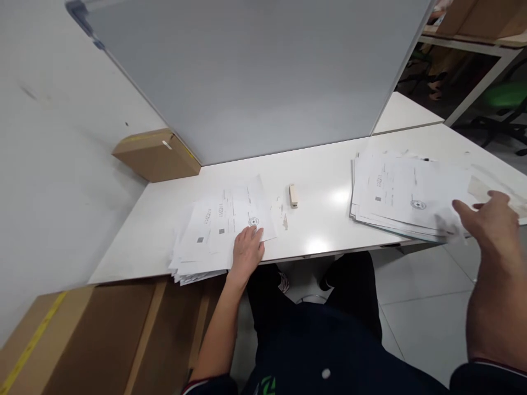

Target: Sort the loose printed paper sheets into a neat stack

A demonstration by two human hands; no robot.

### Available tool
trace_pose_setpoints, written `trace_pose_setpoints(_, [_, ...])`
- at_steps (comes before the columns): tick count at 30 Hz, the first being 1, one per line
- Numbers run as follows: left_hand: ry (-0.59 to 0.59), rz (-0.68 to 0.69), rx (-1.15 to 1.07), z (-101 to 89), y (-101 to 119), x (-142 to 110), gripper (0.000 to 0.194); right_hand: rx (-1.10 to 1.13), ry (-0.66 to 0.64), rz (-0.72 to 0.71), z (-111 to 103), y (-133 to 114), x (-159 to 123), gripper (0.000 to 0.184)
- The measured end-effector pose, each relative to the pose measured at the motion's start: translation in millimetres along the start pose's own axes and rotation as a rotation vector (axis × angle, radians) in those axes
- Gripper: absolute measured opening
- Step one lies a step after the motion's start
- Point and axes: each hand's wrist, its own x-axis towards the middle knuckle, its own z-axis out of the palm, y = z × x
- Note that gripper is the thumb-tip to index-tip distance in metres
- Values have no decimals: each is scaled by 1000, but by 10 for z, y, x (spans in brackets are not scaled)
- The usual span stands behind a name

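Note:
My left hand (247,251) lies on the near right part of a spread of printed sheets (214,233), its fingers stretched over the paper beside a round stamp mark. On the right side of the table stands a thicker stack of printed papers (397,192), also with a round stamp on the top sheet. My right hand (492,219) is over the right end of that stack, thumb and forefinger apart, with nothing visible between them. Between the two paper groups sits a small cream stapler (293,196), apart from both hands.
A large whiteboard (263,77) stands along the back of the white table (317,230). At the back left, a cardboard box (158,156) leans near the wall. More cardboard boxes (94,334) stand below at the left. Scuffed patches mark the tabletop near the stapler.

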Motion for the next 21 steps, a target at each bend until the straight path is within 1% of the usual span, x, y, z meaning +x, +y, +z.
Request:
trace_pose_setpoints(1, [-18,18,26,8,-1,18,38,-15,23,60,-8,-67,-70,62])
trace_pose_setpoints(2, [-35,35,48,13,2,34,37,-12,14,124,-7,-153,-166,60])
trace_pose_setpoints(3, [-47,52,66,17,4,48,35,30,-45,150,6,-254,-284,56])
trace_pose_setpoints(4, [-56,71,78,20,6,60,33,96,-113,143,36,-367,-416,52])
trace_pose_setpoints(6, [-57,99,82,23,2,74,28,230,-181,111,144,-613,-702,43])
trace_pose_setpoints(7, [-42,99,71,23,-3,76,27,261,-234,73,216,-741,-846,41])
trace_pose_setpoints(8, [-11,88,49,20,-7,75,26,289,-260,56,292,-872,-988,40])
trace_pose_setpoints(9, [33,67,14,13,-8,70,26,350,-327,31,366,-1004,-1124,39])
trace_pose_setpoints(11, [140,7,-93,-16,3,51,24,493,-490,1,495,-1267,-1369,39])
trace_pose_setpoints(14, [269,-120,-312,-99,58,4,22,709,-730,13,609,-1624,-1642,36])
trace_pose_setpoints(16, [311,-230,-464,-167,105,-29,18,800,-843,1,641,-1812,-1755,33])
trace_pose_setpoints(19, [352,-387,-651,-258,162,-68,16,904,-990,-24,664,-2014,-1844,32])
trace_pose_setpoints(21, [370,-463,-734,-309,184,-88,18,994,-1108,24,684,-2108,-1870,35])
